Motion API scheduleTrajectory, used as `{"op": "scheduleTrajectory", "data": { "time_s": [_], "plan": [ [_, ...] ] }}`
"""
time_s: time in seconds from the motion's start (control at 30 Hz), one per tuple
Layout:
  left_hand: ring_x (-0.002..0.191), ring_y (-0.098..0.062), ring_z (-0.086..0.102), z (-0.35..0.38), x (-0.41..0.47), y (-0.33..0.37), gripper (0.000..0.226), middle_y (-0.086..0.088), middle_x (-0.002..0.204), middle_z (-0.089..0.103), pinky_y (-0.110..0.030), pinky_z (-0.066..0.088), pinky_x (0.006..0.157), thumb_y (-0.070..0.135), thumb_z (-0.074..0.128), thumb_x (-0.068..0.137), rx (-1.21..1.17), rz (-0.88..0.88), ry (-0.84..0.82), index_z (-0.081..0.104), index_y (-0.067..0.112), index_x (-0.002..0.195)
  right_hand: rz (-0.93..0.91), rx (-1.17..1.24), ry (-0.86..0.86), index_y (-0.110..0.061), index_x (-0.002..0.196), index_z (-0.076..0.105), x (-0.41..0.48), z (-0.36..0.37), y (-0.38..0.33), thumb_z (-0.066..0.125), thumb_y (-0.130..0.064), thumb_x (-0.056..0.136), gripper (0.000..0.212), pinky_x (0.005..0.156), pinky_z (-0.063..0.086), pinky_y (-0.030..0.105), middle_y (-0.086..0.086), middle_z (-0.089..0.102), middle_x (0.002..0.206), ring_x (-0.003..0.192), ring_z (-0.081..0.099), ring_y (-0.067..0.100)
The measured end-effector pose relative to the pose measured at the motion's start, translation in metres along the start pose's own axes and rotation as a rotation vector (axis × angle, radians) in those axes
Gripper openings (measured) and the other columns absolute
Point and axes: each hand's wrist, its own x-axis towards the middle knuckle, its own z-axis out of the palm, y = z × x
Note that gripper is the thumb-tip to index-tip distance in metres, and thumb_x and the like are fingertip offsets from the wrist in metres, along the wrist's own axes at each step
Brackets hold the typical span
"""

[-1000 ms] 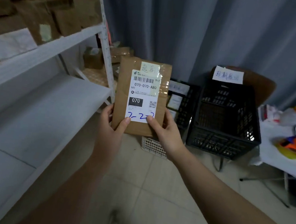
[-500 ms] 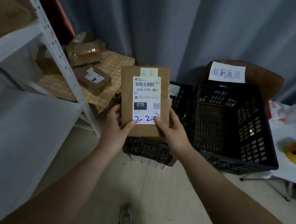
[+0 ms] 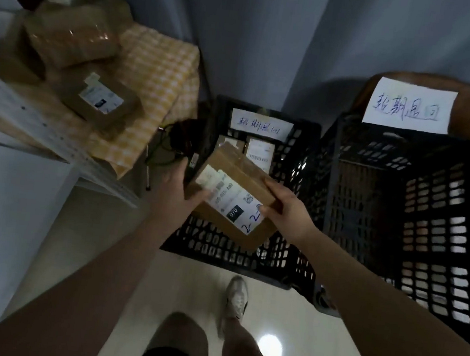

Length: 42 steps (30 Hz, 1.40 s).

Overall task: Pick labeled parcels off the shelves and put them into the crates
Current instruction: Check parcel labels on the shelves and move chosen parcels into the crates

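Observation:
A flat brown parcel (image 3: 236, 178) with a white shipping label and blue handwriting lies tilted over the small black crate (image 3: 220, 248). My left hand (image 3: 177, 192) grips its left edge. My right hand (image 3: 285, 209) pinches its right end, thumb on the label. Inside the small crate, other labeled parcels (image 3: 259, 151) show behind the held one. A larger black crate (image 3: 426, 227) stands to the right, with a white handwritten sign (image 3: 409, 109) behind it.
Two brown parcels (image 3: 100, 100) lie on a yellow checked cloth (image 3: 156, 82) at the left. A white metal shelf post (image 3: 44, 134) runs diagonally below them. Grey curtains hang behind. My shoe (image 3: 235, 296) stands on the pale tiled floor before the small crate.
The parcel has gone from upright at chest height to tilted flat, low over the small crate. I have stepped closer, and the view now looks steeply down.

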Motion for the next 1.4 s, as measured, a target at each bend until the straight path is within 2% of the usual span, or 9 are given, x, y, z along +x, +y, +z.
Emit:
{"op": "scheduleTrajectory", "data": {
  "time_s": [0.1, 0.17, 0.3, 0.43, 0.53, 0.97, 1.13, 1.3, 1.4],
  "plan": [
    [0.101, -0.006, 0.058, 0.029, 0.024, -0.022, 0.061, -0.001, 0.13, 0.054, -0.013, 0.049, 0.077, 0.024, 0.063, 0.089, -0.146, -0.083, -0.23, 0.034, 0.013, 0.143, 0.006, -0.134, -0.148, -0.022, 0.145, 0.039, 0.034, 0.01, 0.023, 0.063, -0.018, 0.092, 0.058, 0.111, 0.03, 0.028, 0.002, 0.036, 0.145, 0.133, 0.035, 0.019],
    [0.094, -0.007, 0.059, 0.048, 0.033, -0.04, 0.059, -0.002, 0.127, 0.056, -0.014, 0.051, 0.069, 0.021, 0.06, 0.092, -0.126, -0.177, -0.216, 0.032, 0.011, 0.143, 0.064, -0.114, -0.153, -0.022, 0.14, 0.046, 0.05, 0.021, 0.035, 0.065, -0.018, 0.09, 0.053, 0.098, 0.031, 0.017, 0.002, 0.033, 0.141, 0.125, 0.035, 0.014],
    [0.113, -0.022, 0.057, 0.072, 0.038, -0.075, 0.072, -0.006, 0.136, 0.048, -0.044, 0.052, 0.09, 0.025, 0.055, 0.094, -0.009, -0.197, -0.153, 0.01, 0.029, 0.151, 0.25, 0.029, 0.027, -0.022, 0.122, 0.054, 0.067, 0.045, 0.061, 0.074, -0.025, 0.083, 0.044, 0.094, 0.036, 0.018, -0.002, 0.028, 0.128, 0.11, 0.036, 0.01],
    [0.108, -0.028, 0.055, 0.087, 0.034, -0.096, 0.067, -0.013, 0.134, 0.041, -0.039, 0.05, 0.088, 0.029, 0.052, 0.096, 0.193, -0.197, -0.264, 0.014, 0.029, 0.151, 0.42, 0.221, 0.091, -0.022, 0.131, 0.046, 0.067, 0.075, 0.083, 0.073, -0.031, 0.083, 0.055, 0.087, 0.053, 0.036, 0.0, 0.054, 0.116, 0.099, 0.057, 0.016],
    [0.113, -0.031, 0.051, 0.097, 0.029, -0.103, 0.067, -0.015, 0.136, 0.035, -0.039, 0.045, 0.091, 0.032, 0.055, 0.094, 0.277, -0.222, -0.342, 0.018, 0.026, 0.149, 0.475, 0.222, 0.073, -0.022, 0.13, 0.049, 0.065, 0.092, 0.099, 0.073, -0.03, 0.084, 0.053, 0.091, 0.053, 0.042, 0.005, 0.056, 0.122, 0.108, 0.058, 0.022],
    [0.122, -0.035, 0.042, 0.128, 0.041, -0.128, 0.079, -0.02, 0.138, 0.03, -0.042, 0.04, 0.098, 0.032, 0.06, 0.091, 0.478, -0.23, -0.452, 0.007, 0.025, 0.15, 0.363, -0.032, -0.019, -0.015, 0.129, 0.052, 0.091, 0.12, 0.139, 0.07, -0.032, 0.086, 0.05, 0.08, 0.046, 0.027, 0.009, 0.056, 0.125, 0.111, 0.055, 0.022],
    [0.114, -0.035, 0.045, 0.127, 0.044, -0.136, 0.081, -0.021, 0.136, 0.03, -0.042, 0.043, 0.092, 0.034, 0.059, 0.091, 0.499, -0.208, -0.453, 0.002, 0.03, 0.149, 0.312, -0.123, -0.041, -0.014, 0.129, 0.054, 0.094, 0.119, 0.147, 0.07, -0.033, 0.085, 0.05, 0.078, 0.04, 0.021, 0.0, 0.057, 0.115, 0.107, 0.055, 0.016],
    [0.119, -0.038, 0.04, 0.121, 0.041, -0.127, 0.081, -0.022, 0.14, 0.024, -0.043, 0.039, 0.101, 0.039, 0.058, 0.091, 0.476, -0.203, -0.466, 0.003, 0.031, 0.151, 0.332, -0.128, -0.051, -0.013, 0.134, 0.054, 0.098, 0.106, 0.142, 0.068, -0.032, 0.088, 0.051, 0.093, 0.044, 0.029, 0.007, 0.058, 0.13, 0.118, 0.053, 0.022],
    [0.124, -0.041, 0.038, 0.116, 0.051, -0.126, 0.081, -0.025, 0.146, 0.018, -0.045, 0.037, 0.104, 0.039, 0.057, 0.092, 0.516, -0.232, -0.5, 0.002, 0.032, 0.151, 0.319, -0.161, -0.097, -0.012, 0.127, 0.059, 0.109, 0.103, 0.134, 0.066, -0.032, 0.089, 0.043, 0.088, 0.047, 0.029, 0.006, 0.061, 0.124, 0.114, 0.056, 0.022]
  ]
}}
